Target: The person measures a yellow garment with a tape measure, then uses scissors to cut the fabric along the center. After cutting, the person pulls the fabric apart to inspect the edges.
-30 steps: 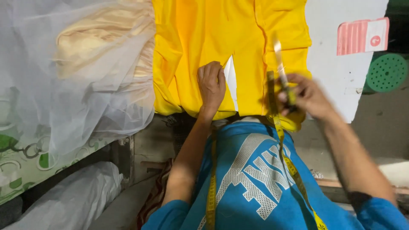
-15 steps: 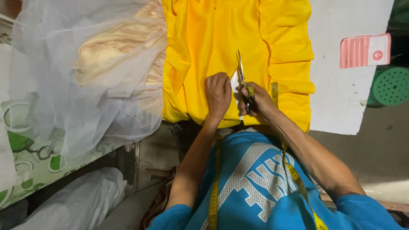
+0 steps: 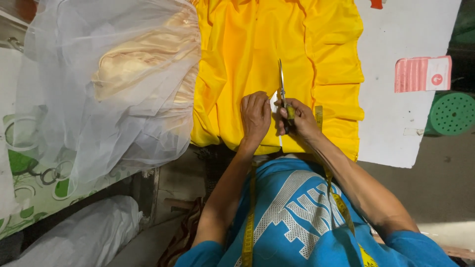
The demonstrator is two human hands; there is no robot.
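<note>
The right hand (image 3: 297,116) is closing its grip around the scissors (image 3: 282,89), whose blades are pointing away from the person over the yellow cloth (image 3: 247,54). The left hand (image 3: 256,114) is pressing flat on the cloth just beside the blades, fingers together and holding nothing. The cloth is lying spread on the white tabletop (image 3: 396,128), with its near edge at the person's body. White netting (image 3: 99,99) is lying heaped to the left, touching the cloth. A tape (image 3: 249,232) is hanging around the neck.

A tailoring workshop: yellow cloth (image 3: 277,54) spread on a cutting table (image 3: 396,123), scissors (image 3: 282,89), a tape measure (image 3: 249,232) round the neck, tulle (image 3: 99,89) upper left.
</note>
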